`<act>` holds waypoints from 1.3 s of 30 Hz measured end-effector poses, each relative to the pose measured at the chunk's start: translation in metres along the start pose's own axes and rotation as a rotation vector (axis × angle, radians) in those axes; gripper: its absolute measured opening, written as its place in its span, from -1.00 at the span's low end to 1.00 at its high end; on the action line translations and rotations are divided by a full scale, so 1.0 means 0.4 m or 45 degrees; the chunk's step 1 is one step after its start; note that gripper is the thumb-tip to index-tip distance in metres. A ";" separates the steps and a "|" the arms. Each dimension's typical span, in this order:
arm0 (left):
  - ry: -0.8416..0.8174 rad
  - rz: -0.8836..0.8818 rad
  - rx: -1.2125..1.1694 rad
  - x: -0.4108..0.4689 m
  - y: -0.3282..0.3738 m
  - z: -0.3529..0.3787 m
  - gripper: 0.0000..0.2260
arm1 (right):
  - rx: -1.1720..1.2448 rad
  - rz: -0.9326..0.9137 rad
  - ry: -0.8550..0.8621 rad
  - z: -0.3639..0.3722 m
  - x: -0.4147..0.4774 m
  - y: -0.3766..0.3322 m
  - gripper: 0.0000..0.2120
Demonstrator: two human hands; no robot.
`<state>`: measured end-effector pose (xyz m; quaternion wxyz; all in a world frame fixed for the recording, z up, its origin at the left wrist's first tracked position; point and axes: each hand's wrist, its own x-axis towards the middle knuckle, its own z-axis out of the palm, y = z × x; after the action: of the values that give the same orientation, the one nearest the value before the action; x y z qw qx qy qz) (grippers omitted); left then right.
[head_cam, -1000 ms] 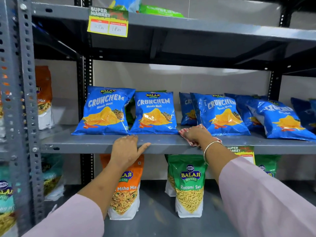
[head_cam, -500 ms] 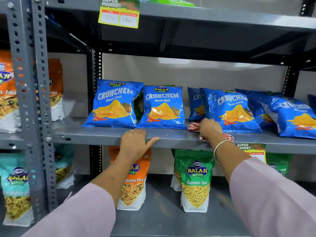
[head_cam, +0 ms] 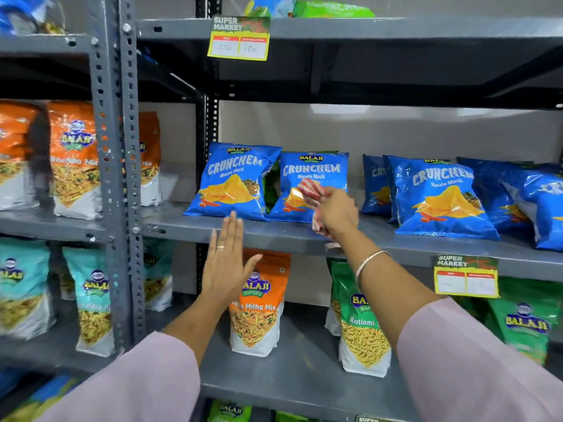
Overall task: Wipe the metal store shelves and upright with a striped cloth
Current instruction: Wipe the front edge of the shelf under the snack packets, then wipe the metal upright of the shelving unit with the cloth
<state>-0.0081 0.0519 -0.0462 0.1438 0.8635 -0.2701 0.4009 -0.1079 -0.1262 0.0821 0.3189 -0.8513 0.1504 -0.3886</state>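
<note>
My right hand [head_cam: 336,213] grips a bunched red-and-white striped cloth [head_cam: 310,190], lifted just above the grey metal middle shelf [head_cam: 380,236], in front of a blue Crunchem bag [head_cam: 310,184]. My left hand [head_cam: 227,263] is flat with fingers together, held upright in front of the shelf's front edge, fingertips near another blue Crunchem bag [head_cam: 234,181]. The perforated grey upright [head_cam: 120,166] stands to the left of both hands.
Several blue snack bags [head_cam: 441,196] line the middle shelf. Orange [head_cam: 259,303] and green [head_cam: 362,324] pouches stand on the lower shelf [head_cam: 304,370]. Price tags [head_cam: 239,38] hang from the top and middle shelf edges. More pouches [head_cam: 73,159] fill the left bay.
My right hand lifted the cloth off the shelf and moved left. My left hand came off the shelf edge and straightened upright. The view shifted left.
</note>
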 end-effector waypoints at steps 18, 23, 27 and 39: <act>-0.065 -0.194 0.325 -0.242 -0.471 0.029 -0.39 | 0.004 0.048 -0.912 0.679 -0.213 0.028 -0.62; 0.071 -0.066 0.250 -0.103 -0.558 0.075 -0.34 | 0.690 0.630 -0.828 0.850 -0.253 0.090 -0.58; 0.269 0.050 0.170 -0.064 -0.596 0.132 -0.27 | 0.691 0.764 -0.748 0.958 -0.287 0.116 -0.64; 0.422 0.198 0.029 -0.068 -0.619 0.174 -0.26 | -0.015 0.634 -0.765 1.096 -0.367 0.226 -0.54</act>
<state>0.1642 0.2305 -0.1193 0.1451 0.7637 -0.3042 0.5507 0.1274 0.0666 -0.2774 0.4286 -0.8663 0.2545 -0.0318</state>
